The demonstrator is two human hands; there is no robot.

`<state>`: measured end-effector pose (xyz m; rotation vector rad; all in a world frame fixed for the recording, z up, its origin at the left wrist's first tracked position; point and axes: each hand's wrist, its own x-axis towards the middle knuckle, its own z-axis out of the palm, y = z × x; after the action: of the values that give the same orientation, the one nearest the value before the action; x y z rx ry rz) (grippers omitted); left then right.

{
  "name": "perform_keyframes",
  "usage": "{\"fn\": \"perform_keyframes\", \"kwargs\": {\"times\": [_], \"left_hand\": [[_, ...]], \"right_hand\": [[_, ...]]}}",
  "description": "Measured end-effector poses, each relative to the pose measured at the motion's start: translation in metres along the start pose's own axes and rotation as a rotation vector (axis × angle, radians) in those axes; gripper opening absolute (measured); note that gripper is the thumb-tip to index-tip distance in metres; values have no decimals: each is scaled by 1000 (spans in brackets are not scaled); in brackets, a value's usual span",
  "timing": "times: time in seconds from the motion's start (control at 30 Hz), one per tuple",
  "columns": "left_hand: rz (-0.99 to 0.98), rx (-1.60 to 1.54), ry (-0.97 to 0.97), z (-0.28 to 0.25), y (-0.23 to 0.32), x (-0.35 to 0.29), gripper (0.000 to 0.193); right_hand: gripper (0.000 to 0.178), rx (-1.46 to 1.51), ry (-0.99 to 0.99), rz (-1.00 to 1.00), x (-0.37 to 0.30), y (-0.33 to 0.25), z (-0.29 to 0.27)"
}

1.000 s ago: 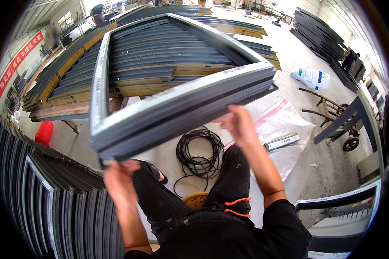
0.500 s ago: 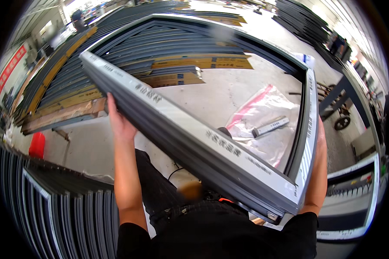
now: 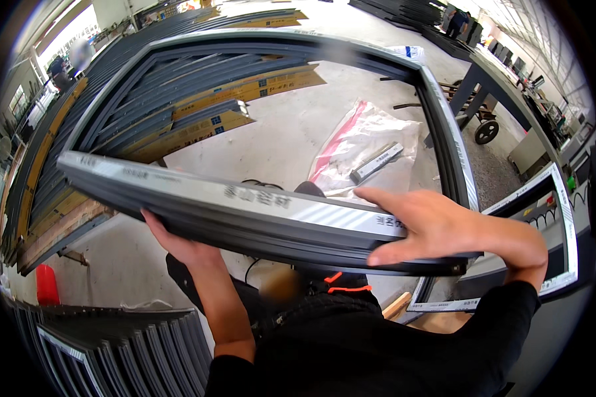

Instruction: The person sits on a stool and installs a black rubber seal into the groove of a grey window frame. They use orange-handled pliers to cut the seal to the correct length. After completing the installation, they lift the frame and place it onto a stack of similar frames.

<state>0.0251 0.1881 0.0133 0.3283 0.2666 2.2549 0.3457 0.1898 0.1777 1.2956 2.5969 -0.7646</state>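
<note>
A large rectangular window frame (image 3: 179,187), dark grey with light protective film on its edges, is held tilted in front of me. My left hand (image 3: 184,250) supports its near bar from below, left of the middle; part of the fingers is hidden beneath the bar. Close to the near right corner, my right hand (image 3: 424,221) grips the same bar from above, thumb on the near side and fingers over the far side. Through the frame's opening I see a clear plastic bag (image 3: 364,142) with a pink strip, and a short profile piece (image 3: 377,163) lying on it.
Long dark profiles (image 3: 172,89) with brown wrapping are stacked at the far left. Upright dark profiles (image 3: 146,351) stand at the lower left near a red container (image 3: 47,284). Another frame (image 3: 564,225) leans at the right, near a wheeled cart (image 3: 487,131). A person (image 3: 457,23) is far back.
My right hand has moved from the frame's right side onto its near bar. The frame has swung left, its near bar now closer to level. My left hand still supports it from below.
</note>
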Motion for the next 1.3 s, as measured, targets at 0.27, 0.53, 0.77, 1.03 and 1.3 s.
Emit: {"fn": "perform_keyframes", "kwargs": {"times": [0.27, 0.53, 0.77, 1.03, 1.3], "left_hand": [[83, -13, -146, -89, 85, 48, 56], [-107, -222, -332, -88, 57, -28, 57], [433, 595, -265, -41, -10, -58, 78], [-445, 278, -568, 11, -113, -83, 66], [-665, 563, -352, -6, -168, -152, 57]], "right_hand": [[52, -224, 407, -222, 8, 97, 109], [52, -162, 643, -201, 27, 141, 178], [68, -79, 738, -218, 42, 176, 216], [79, 222, 557, 96, 4, 264, 306], [84, 414, 551, 181, -76, 279, 411]]}}
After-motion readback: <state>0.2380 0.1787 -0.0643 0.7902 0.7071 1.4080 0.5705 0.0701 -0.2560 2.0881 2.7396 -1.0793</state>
